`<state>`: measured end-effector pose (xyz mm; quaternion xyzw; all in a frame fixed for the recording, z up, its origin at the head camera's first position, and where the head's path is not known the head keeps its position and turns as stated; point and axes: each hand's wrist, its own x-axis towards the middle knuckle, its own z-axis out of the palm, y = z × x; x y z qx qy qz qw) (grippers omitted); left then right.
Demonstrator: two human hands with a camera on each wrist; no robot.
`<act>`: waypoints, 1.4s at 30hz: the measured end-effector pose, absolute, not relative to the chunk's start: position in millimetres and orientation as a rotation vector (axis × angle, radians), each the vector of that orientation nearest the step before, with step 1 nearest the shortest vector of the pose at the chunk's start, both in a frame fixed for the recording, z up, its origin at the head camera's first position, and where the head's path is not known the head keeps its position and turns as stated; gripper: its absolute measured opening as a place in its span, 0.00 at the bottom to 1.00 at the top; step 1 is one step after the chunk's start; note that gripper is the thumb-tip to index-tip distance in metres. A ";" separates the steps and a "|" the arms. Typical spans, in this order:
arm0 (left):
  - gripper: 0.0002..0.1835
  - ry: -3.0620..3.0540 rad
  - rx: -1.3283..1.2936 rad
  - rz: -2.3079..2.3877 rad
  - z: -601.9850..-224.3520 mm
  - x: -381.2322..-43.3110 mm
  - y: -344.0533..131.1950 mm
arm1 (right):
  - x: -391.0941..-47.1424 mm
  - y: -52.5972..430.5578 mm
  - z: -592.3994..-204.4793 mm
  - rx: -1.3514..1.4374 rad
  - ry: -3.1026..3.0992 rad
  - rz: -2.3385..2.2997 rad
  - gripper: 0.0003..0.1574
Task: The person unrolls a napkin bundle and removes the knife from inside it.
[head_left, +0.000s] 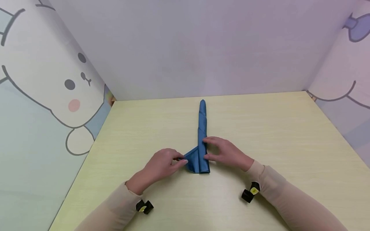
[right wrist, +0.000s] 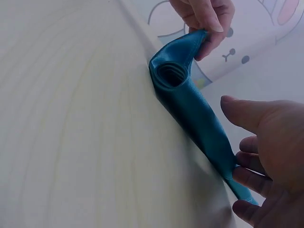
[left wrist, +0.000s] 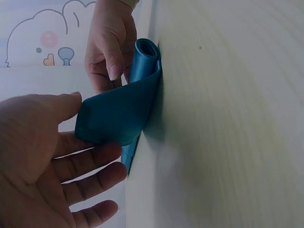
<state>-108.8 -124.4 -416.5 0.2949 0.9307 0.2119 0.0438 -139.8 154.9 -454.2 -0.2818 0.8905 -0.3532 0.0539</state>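
Observation:
A blue, slightly shiny cloth (head_left: pixel 202 128) lies on the table, rolled into a long tube that narrows to a point at the far end. A loose flap (left wrist: pixel 114 114) stands out on the left of its near end. My left hand (head_left: pixel 164 165) pinches that flap by its corner between thumb and index finger, the other fingers spread below it. On the other side, my right hand (head_left: pixel 226 152) has its fingers loosely bent, with the fingertips at the roll's right edge. In the right wrist view the coiled layers show in the tube's open end (right wrist: pixel 171 74).
The pale wood-grain table (head_left: pixel 260 128) ends at a plain light wall (head_left: pixel 202 48). Side panels with cartoon animals (head_left: pixel 57 89) stand at left and right. Small black cameras (head_left: pixel 248 195) sit on both wrists, over light sleeves.

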 end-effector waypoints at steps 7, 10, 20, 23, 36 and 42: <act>0.12 2.874 0.916 0.581 -418.5 -107.2 -130.6 | -140.4 154.0 -453.8 -0.842 2.705 -1.038 0.44; 0.12 2.881 0.937 0.519 -422.5 -107.4 -132.7 | -140.3 152.9 -452.8 -0.839 2.698 -1.033 0.44; 0.07 2.921 1.209 0.282 -433.3 -112.3 -138.2 | -140.3 152.0 -451.3 -0.839 2.696 -1.015 0.44; 0.07 2.922 1.276 0.231 -429.6 -115.4 -136.2 | -140.6 152.3 -451.2 -0.845 2.699 -1.009 0.44; 0.32 2.828 1.142 0.042 -429.4 -121.9 -85.2 | -140.1 151.2 -453.9 -0.830 2.693 -1.058 0.44; 0.36 2.796 1.035 0.022 -438.9 -121.3 -82.2 | -138.8 151.3 -455.6 -0.811 2.703 -1.050 0.45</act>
